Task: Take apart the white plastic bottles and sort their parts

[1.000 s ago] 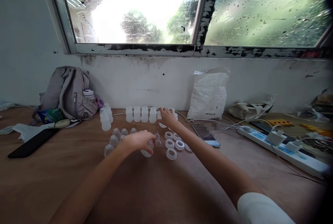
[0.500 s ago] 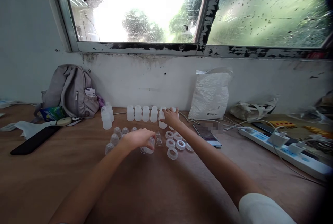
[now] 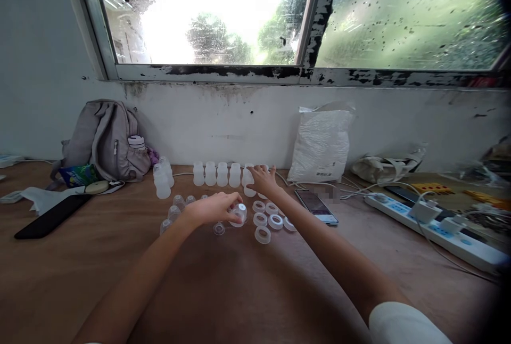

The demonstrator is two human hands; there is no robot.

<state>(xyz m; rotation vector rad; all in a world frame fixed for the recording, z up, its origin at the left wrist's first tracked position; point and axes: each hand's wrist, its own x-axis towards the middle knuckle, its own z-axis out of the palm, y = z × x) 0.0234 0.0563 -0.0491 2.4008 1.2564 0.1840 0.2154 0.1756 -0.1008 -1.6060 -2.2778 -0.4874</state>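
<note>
The left hand (image 3: pixel 214 207) has carried a clear, rounded cap (image 3: pixel 241 213) rightward.

The brown desk (image 3: pixel 223 291) carries a backpack (image 3: pixel 106 141) and black slab (image 3: pixel 54 216) at left, bottles (image 3: pixel 222 174) in a row behind clear caps (image 3: pixel 173 212) and rings (image 3: pixel 262 241), and, at right, a phone (image 3: pixel 315 206), white bag (image 3: pixel 321 147) and power strip (image 3: pixel 399 213).

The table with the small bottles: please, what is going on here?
The person's left hand holds a small clear piece at the table. The right hand is at the right end of a row of frosted bottles; whether it grips one is unclear. Loose rings lie in front of that end, and clear domed caps stand beside the left hand.
</note>
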